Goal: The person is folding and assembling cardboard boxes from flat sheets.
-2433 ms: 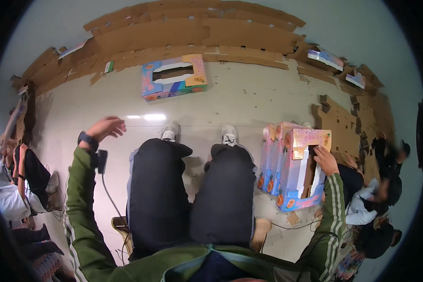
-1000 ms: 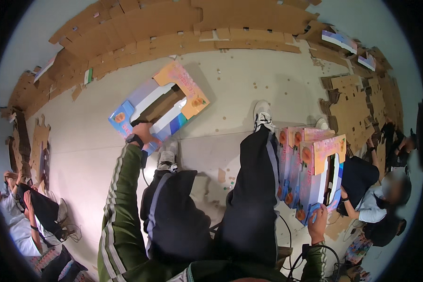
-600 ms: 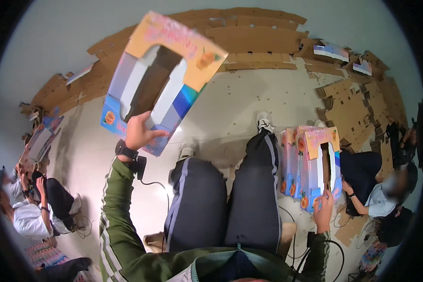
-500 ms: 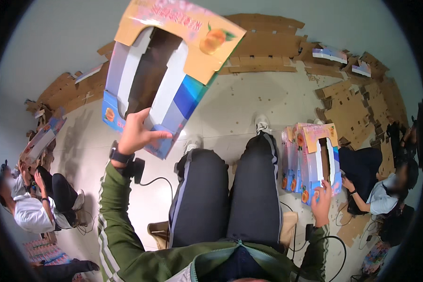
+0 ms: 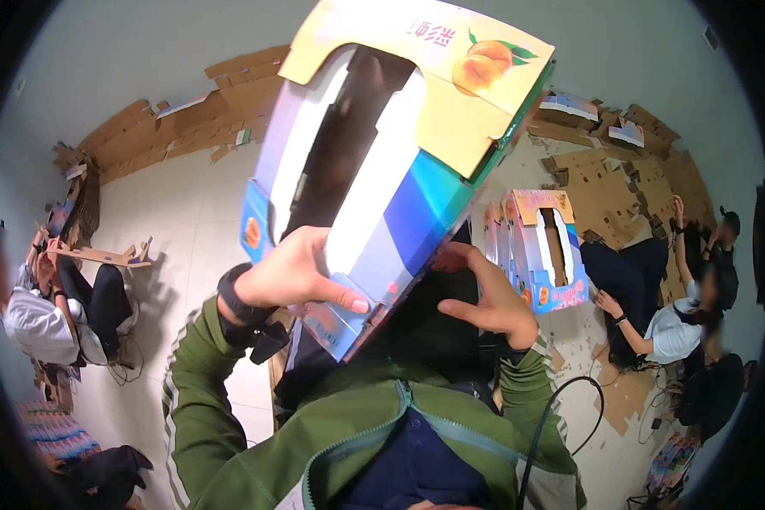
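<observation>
The left hand [image 5: 293, 274] clamps the near end of a fruit-printed box [image 5: 389, 170], tilted above dark trousers [image 5: 438, 336]. Right of that box, the right hand [image 5: 491, 297] curves, thumb and fingers apart; similar boxes [image 5: 529, 246] stand farther right.

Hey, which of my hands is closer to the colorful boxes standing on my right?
Your right hand. It appears just left of those standing boxes, not holding any; your left hand is farther left, gripping the raised box.
</observation>
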Action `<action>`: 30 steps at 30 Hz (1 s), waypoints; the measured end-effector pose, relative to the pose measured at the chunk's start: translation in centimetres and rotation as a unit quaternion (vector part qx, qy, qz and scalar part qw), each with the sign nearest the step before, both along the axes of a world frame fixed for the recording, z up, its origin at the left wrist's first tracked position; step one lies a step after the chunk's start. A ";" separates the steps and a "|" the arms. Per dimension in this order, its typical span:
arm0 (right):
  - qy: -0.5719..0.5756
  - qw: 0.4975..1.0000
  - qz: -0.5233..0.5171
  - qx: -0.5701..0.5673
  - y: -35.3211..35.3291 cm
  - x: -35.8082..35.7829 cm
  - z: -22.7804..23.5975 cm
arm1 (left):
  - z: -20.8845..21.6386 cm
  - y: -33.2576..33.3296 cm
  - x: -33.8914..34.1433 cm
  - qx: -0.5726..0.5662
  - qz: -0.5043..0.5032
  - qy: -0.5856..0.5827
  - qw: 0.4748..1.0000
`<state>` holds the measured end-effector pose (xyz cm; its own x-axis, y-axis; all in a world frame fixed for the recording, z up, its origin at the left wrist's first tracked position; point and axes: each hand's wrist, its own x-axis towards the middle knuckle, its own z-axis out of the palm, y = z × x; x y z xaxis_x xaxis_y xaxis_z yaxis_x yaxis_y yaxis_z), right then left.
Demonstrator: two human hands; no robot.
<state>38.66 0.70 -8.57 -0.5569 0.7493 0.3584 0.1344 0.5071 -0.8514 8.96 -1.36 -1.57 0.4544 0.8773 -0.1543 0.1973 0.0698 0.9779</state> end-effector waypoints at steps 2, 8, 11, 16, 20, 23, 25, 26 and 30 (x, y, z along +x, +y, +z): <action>-0.031 0.999 0.018 -0.016 -1.5 -0.7 0.3 | -0.8 -0.9 0.1 -0.077 -0.055 0.008 0.995; -0.118 0.990 0.057 -0.049 -4.4 0.1 -1.4 | -4.1 -3.5 1.3 -0.139 -0.155 -0.053 0.977; 0.011 0.993 0.081 -0.086 -4.7 0.3 -3.1 | -5.3 -3.8 1.4 -0.182 -0.189 -0.067 0.963; -0.060 0.976 0.072 -0.198 -3.4 1.0 -5.7 | -7.3 -2.7 1.8 -0.226 -0.207 -0.202 0.930; -0.107 0.976 0.046 -0.186 -3.1 1.0 -6.9 | -8.2 -1.9 2.2 -0.249 -0.185 -0.203 0.929; -0.174 0.965 0.035 -0.195 -3.4 1.3 -6.7 | -7.8 -1.5 2.5 -0.208 -0.158 -0.173 0.950; -0.212 0.962 0.041 -0.169 -3.6 2.0 -6.0 | -7.0 -1.0 2.5 -0.199 -0.141 -0.155 0.957; -0.231 0.956 0.027 -0.177 -3.7 2.2 -5.6 | -6.4 -0.4 2.3 -0.170 -0.137 -0.121 0.968; -0.218 0.965 0.044 -0.137 -4.4 3.8 -2.5 | -4.0 1.2 1.2 -0.021 -0.146 0.136 0.980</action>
